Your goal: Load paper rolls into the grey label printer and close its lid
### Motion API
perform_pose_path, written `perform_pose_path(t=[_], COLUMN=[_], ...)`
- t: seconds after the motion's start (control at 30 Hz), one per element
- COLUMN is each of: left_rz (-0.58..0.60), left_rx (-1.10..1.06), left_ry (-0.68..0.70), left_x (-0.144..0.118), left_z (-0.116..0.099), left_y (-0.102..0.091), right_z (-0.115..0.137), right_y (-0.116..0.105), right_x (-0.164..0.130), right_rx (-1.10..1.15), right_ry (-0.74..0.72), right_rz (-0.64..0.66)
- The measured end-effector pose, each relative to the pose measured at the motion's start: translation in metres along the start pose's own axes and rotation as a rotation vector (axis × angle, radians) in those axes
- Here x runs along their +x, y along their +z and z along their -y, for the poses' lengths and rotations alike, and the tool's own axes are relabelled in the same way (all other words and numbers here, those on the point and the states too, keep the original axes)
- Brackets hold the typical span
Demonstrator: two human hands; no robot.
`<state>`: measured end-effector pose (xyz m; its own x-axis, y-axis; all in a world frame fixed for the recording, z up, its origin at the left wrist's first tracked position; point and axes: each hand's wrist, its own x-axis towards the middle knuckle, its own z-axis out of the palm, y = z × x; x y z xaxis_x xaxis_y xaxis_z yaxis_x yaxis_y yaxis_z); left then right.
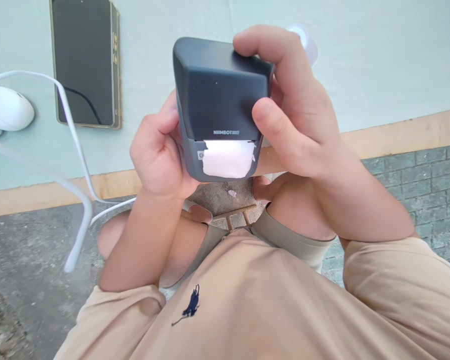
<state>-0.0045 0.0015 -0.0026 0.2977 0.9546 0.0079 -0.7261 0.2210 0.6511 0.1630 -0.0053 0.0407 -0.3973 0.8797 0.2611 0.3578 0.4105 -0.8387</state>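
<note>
Head view: got the dark printer (221,102) gripped between left hand (158,155) and right hand (305,112), touching both, running lengthwise away from the shirt (255,300), held up over the bench (382,70) edge.

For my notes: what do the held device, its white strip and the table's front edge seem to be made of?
Device: probably plastic, dark and satin, judging by its soft highlights and smooth rounded edges.
White strip: likely paper, matte, with ragged, torn-looking edges.
Table edge: looks like wood, pale tan and dull, though wood-look trim is possible.
</note>
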Motion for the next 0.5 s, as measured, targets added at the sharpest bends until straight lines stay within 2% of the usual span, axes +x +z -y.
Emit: perform_pose_path(t=[0.13,0.23,0.37,0.43,0.5], left_rz=[0.043,-0.015,-0.095,-0.068,-0.024], left_rx=[-0.014,0.001,0.049,0.039,0.008], left_ry=[-0.001,0.006,0.015,0.015,0.005], left_x=[0.0,-0.001,-0.002,-0.001,-0.001], left_z=[0.001,0.001,0.0,-0.001,-0.001], left_y=[-0.003,0.002,0.007,0.007,0.006], right_z=[-0.002,-0.001,0.003,0.005,0.004], right_y=[0.001,0.001,-0.003,-0.004,-0.005], right_x=[0.001,0.0,-0.002,-0.002,-0.002], right_rx=[-0.006,-0.016,-0.132,-0.274,-0.428], right_ry=[-0.031,-0.026,-0.025,-0.054,-0.127], right_rz=[-0.007,-0.006,0.072,0.021,-0.12])
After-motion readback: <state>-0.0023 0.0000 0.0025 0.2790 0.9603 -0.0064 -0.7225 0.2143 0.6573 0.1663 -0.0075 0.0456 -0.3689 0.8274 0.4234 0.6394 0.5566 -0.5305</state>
